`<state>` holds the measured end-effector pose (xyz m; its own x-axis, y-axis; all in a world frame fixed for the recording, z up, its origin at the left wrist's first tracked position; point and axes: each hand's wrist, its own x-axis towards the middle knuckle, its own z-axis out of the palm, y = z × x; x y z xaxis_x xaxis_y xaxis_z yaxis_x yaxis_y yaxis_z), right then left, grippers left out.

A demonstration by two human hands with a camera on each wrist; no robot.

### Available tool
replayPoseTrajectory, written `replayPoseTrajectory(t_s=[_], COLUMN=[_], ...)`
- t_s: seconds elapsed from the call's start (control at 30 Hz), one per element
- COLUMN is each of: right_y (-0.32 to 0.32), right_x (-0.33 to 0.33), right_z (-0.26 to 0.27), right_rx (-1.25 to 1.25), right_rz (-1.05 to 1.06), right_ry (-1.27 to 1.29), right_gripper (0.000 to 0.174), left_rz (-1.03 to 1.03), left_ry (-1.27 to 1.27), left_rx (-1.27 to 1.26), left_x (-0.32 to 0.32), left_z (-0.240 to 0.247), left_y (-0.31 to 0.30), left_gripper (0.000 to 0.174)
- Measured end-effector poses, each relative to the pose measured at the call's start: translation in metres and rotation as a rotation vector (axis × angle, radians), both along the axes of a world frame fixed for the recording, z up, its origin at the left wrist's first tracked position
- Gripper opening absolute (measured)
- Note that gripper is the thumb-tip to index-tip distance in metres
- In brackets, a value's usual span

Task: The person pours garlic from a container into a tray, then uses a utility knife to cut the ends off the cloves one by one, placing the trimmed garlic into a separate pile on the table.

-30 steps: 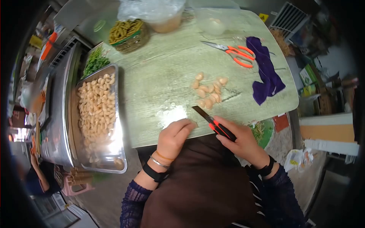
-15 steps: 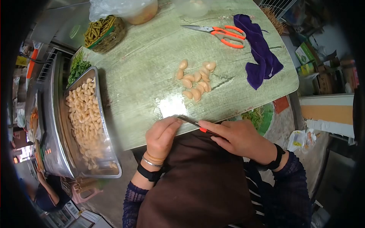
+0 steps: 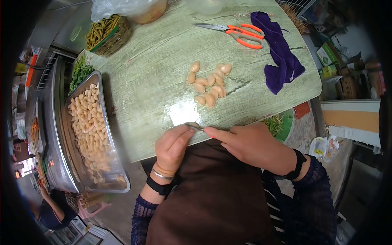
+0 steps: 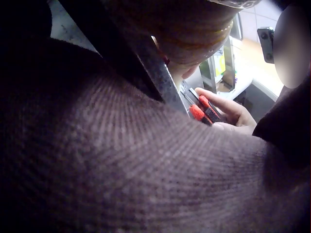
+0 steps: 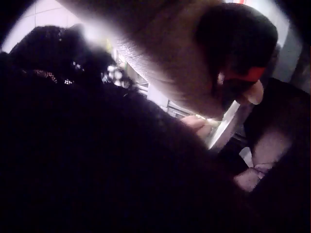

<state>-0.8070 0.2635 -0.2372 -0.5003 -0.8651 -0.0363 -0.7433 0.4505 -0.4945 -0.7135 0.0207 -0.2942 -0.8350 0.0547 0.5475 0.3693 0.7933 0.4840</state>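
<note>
My right hand (image 3: pixel 256 143) grips a red-and-black utility knife (image 4: pixel 204 109), its handle mostly covered by the hand in the head view. The blade (image 5: pixel 224 127) points left, its tip right at my left fingertips. My left hand (image 3: pixel 173 145) pinches a small garlic clove, largely hidden by the fingers, over the table's near edge. Ahead of both hands lies a loose group of peeled garlic cloves (image 3: pixel 210 99) on the green table (image 3: pixel 151 77). A metal tray (image 3: pixel 105 118) at the left holds many more cloves (image 3: pixel 86 112).
Orange-handled scissors (image 3: pixel 246 36) and a purple cloth (image 3: pixel 281 57) lie at the far right. A basket of green pods (image 3: pixel 108 36), a plastic-covered tub (image 3: pixel 147 12) and leafy greens (image 3: pixel 81 71) stand at the far left. Below the table's right edge sits a green basin (image 3: pixel 288 124).
My right hand has brought the knife left and down to the left fingertips and turned over it, covering its handle. The view has shifted; the cloves on the table lie as before.
</note>
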Motion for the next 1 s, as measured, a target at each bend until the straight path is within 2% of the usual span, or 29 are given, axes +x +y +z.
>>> replayPoseTrajectory(t_s=[0.2,0.3,0.4,0.57,0.8,1.0], right_y=[0.005,0.014,0.017,0.014,0.015,0.029], right_x=[0.004,0.008,0.019,0.021,0.019,0.018], right_z=[-0.005,0.009,-0.005,-0.002,-0.001,0.003], right_rx=[-0.079,0.031,0.025,0.030,-0.039,0.056], right_rz=[-0.020,-0.004,-0.038,-0.046,-0.056,-0.031], right_ry=[-0.020,-0.058,0.072,0.063,0.028,0.035], right_gripper=[0.058,0.051,0.060,0.054,0.053,0.053], left_rz=[-0.037,-0.064,-0.076,-0.127,-0.058,-0.016], left_ry=[-0.002,-0.020,-0.024,-0.052,-0.094,-0.088], left_rx=[-0.021,-0.025,-0.024,-0.104,-0.079,-0.064], left_x=[0.001,0.001,0.000,0.005,0.000,-0.003], left_z=[-0.001,0.000,0.001,0.009,0.011,0.010], left_y=[-0.002,-0.001,0.001,-0.008,0.003,0.009], left_gripper=[0.027,0.027,0.026,0.027,0.026,0.023])
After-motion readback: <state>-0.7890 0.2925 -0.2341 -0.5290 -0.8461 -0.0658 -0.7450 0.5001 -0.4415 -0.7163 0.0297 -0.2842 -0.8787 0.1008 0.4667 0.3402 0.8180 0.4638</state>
